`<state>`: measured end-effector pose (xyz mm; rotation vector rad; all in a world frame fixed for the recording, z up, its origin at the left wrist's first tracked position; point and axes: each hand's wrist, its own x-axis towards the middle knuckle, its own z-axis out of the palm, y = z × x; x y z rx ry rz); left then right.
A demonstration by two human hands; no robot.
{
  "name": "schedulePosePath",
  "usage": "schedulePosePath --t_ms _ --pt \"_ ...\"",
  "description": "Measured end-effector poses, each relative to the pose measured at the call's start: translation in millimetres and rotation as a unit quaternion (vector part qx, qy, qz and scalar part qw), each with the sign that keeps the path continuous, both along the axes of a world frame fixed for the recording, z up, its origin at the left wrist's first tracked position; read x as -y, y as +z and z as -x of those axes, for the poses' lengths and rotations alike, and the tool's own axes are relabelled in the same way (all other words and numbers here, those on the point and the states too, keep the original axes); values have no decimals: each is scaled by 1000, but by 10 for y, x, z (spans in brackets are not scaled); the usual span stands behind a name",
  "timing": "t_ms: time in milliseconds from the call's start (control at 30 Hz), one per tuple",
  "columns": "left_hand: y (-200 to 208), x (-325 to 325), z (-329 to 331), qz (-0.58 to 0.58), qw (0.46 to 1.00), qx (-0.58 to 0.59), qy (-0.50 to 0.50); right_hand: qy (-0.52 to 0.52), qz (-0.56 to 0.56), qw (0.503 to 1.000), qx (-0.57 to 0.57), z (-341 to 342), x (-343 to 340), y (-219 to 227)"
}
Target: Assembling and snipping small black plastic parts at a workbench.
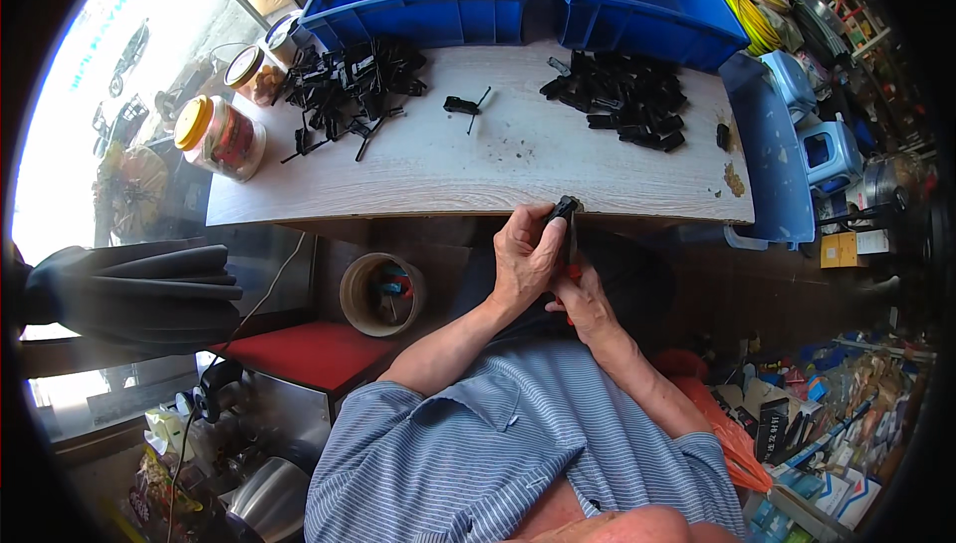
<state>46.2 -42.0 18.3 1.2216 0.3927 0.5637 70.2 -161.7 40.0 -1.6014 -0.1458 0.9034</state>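
Pale and wood-grained, the table (398, 184) is the surface I observe remotely. At its near edge, the left hand (525, 258) pinches a black piece (565, 208) between thumb and fingers, presumably for steadiness. Just short of that edge, the right hand (590, 304) is closed around a red-handled tool (575, 271) directed up toward the piece; I cannot tell its type.

Toward the table's middle lies a lone part (460, 105), perhaps set apart for easy reach. Left on the table I note a heap of thin-armed parts (354, 80); right, a heap of black blocks (627, 105), apparently separated by kind. Along its far edge stand the left bin (428, 25), holding black parts, and the right bin (652, 27), likely placed clear of the working area.
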Motion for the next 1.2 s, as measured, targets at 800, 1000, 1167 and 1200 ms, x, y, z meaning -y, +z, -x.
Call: schedulePosePath --t_ms 800,1000,1167,1200 --pt "615 -213 -1030 -352 935 45 -16 -184 -134 964 -139 -187 92 -153" --pt "804 -715 -1225 -571 813 28 113 -190 -114 968 -121 -136 222 -215" --pt "468 -1361 -762 -646 731 -128 178 -179 -111 969 -128 -127 186 -211" --pt "445 -1401 -752 -657 723 -148 154 -184 -114 968 -124 -140 188 -208"
